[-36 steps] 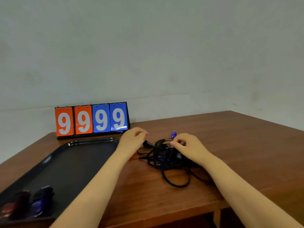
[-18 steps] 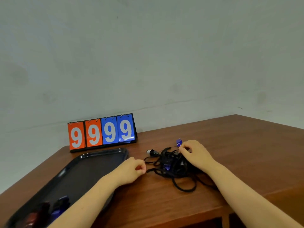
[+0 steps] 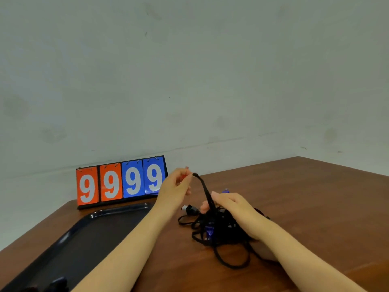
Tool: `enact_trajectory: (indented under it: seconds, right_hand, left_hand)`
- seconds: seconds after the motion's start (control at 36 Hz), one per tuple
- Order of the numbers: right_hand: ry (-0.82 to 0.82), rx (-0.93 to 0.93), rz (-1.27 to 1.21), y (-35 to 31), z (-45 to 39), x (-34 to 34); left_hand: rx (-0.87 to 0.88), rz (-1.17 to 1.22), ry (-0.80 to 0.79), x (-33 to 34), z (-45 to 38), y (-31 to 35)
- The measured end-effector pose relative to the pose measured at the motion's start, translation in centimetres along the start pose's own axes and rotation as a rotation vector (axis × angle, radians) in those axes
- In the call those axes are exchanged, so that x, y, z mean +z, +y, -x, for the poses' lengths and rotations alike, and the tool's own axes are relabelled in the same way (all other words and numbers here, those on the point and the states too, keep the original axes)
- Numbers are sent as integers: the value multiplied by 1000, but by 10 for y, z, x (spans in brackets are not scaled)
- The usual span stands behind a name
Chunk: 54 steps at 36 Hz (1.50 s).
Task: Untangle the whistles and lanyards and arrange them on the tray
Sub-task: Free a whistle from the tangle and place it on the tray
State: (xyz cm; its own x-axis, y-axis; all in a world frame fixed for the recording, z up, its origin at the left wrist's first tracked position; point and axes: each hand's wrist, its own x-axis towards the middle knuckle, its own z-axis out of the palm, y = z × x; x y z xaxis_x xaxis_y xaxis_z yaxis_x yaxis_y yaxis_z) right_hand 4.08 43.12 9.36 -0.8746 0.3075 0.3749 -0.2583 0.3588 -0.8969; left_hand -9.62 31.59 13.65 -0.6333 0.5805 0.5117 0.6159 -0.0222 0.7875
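A tangle of black lanyards [image 3: 219, 228] with whistles lies on the wooden table. A purple whistle [image 3: 209, 230] shows inside the heap, another purple one [image 3: 225, 190] peeks behind my right hand, and a black whistle with a silver tip [image 3: 189, 209] sticks out to the left. My left hand [image 3: 176, 186] is raised above the table, pinching the knotted end of a lanyard strand [image 3: 205, 190] that runs taut down into the heap. My right hand [image 3: 229, 207] presses on the pile, fingers at the strand's base. The dark tray [image 3: 84, 239] lies to the left.
A flip scoreboard [image 3: 121, 182] showing 9999 stands against the wall behind the tray. Dark whistles [image 3: 56, 284] sit at the tray's near corner, mostly cut off. Loose lanyard loops [image 3: 233, 260] trail toward the table's front edge.
My left hand has risen from the table beside the tray, pulling one lanyard end up and out of the heap. My right hand stays on the pile.
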Motion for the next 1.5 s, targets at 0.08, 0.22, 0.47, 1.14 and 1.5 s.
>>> enact_trajectory:
  seconds: [0.08, 0.22, 0.47, 1.14, 1.5]
  right_hand:
    - [-80, -28, -119, -2, 1, -6]
    - [260, -54, -348, 0, -7, -25]
    - [334, -174, -1030, -30, -20, -92]
    - [62, 14, 652, 10, -57, -2]
    - [197, -94, 446, 28, -48, 13]
  left_hand:
    - [-64, 95, 43, 5, -2, -5]
    - [-125, 171, 142, 10, -4, -22]
    - [-287, 315, 299, 35, -24, -58]
    - [-153, 563, 173, 22, -2, -24]
    - [-372, 761, 220, 23, -9, -30]
